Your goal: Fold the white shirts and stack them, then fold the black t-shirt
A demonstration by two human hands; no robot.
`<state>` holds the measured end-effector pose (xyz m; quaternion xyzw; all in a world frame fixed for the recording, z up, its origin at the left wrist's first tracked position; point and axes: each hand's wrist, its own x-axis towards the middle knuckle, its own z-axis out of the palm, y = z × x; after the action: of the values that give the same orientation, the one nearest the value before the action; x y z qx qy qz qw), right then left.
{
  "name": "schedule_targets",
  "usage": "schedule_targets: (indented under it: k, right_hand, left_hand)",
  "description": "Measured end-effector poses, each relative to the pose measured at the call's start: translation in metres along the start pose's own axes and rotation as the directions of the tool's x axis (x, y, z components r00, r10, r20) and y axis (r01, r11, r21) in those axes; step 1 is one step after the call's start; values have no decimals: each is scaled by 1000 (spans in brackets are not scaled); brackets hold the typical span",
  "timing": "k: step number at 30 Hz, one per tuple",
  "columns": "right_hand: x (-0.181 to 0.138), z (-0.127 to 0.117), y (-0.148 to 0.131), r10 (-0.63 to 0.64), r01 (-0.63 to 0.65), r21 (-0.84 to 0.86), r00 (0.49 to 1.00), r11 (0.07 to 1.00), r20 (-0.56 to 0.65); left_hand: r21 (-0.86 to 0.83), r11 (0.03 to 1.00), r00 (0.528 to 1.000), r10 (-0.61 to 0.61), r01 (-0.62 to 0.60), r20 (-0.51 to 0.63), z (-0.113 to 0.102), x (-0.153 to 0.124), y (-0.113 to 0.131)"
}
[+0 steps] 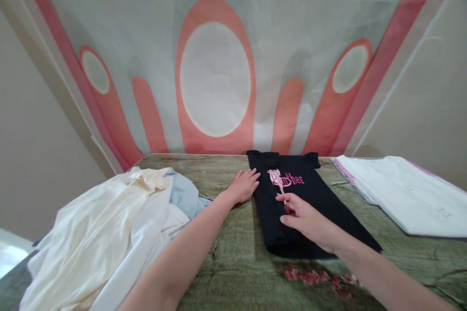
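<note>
A black T-shirt (321, 209) with a pink "Panther" print lies on the table in front of me. Its left side appears folded inward, with one sleeve lying across the top. My left hand (243, 186) rests flat at the shirt's left edge, fingers stretched out and touching the cloth. Over the middle of the shirt, just below the print, is my right hand (304, 216). Its thumb and fingers are apart and slightly curled, with nothing between them. Whether its fingertips touch the fabric I cannot tell.
A loose heap of cream, white and light blue clothes (105, 228) covers the table's left end. Flat folded white garments (412, 194) with pink edges lie at the right. The wooden-patterned table (233, 262) meets a wall hanging (215, 146) with orange shapes behind it.
</note>
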<state>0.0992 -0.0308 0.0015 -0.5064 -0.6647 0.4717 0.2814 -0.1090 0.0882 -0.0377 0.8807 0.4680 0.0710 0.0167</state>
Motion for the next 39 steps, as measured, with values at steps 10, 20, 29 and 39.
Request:
schedule_targets:
  k: [10,20,29,39]
  right_hand:
    - [-9,-19,-12,81,-168,176,905,970,417]
    - [-7,1,-4,125,-185,184,947,965,297]
    - [-9,-8,-4,98,-196,134,844,971,526]
    - [-17,-31,-11,236,-370,-11,568,929,788]
  left_hand:
    - [-27,1000,1000,8,-8,-22,1,0,-1]
    - [-37,999,999,28,-29,-27,-4,-3,1]
    - [9,999,999,36,-36,0,0,1,1]
    - [-2,1000,999,21,-22,-35,0,2,1]
